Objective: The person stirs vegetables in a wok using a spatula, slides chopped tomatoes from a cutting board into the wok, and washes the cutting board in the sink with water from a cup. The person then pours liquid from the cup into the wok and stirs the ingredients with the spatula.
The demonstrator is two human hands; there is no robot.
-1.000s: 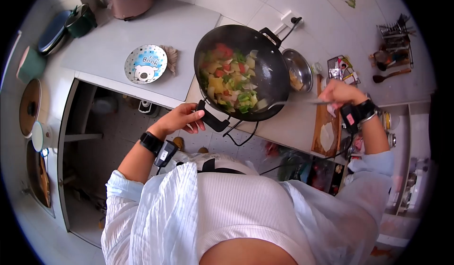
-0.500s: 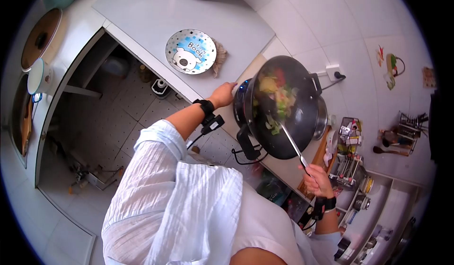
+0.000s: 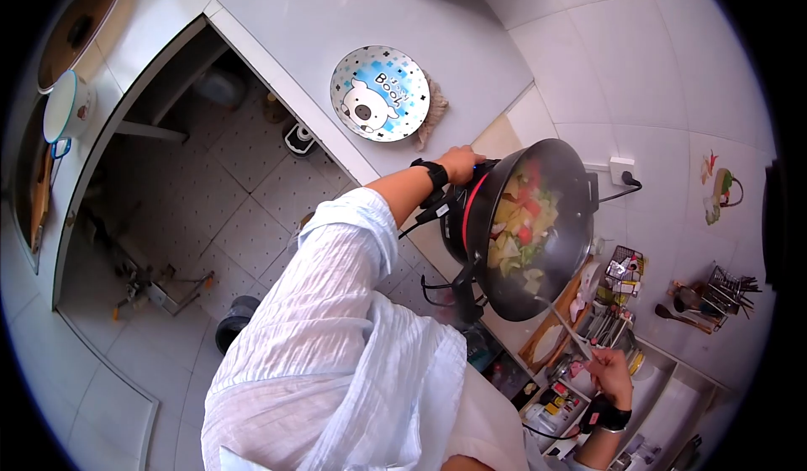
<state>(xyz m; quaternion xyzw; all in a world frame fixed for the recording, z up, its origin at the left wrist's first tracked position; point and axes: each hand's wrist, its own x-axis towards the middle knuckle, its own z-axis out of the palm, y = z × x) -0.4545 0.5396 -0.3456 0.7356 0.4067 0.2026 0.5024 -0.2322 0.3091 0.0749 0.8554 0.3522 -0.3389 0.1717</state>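
The wok (image 3: pixel 570 248), right of centre, is judged heavy, rigid and hot, best held by its side handle (image 3: pixel 465 292); right hand (image 3: pixel 611 375) clamped on spatula (image 3: pixel 567 326), lower right; left hand (image 3: pixel 461 164), upper centre, grip cannot be told.

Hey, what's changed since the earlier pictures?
Your left hand has moved from the wok's side handle to the cooker beneath. Your right hand has since drawn the spatula back from the vegetables toward the rim. The spatula stays gripped; the cartoon-print plate stays on the counter.
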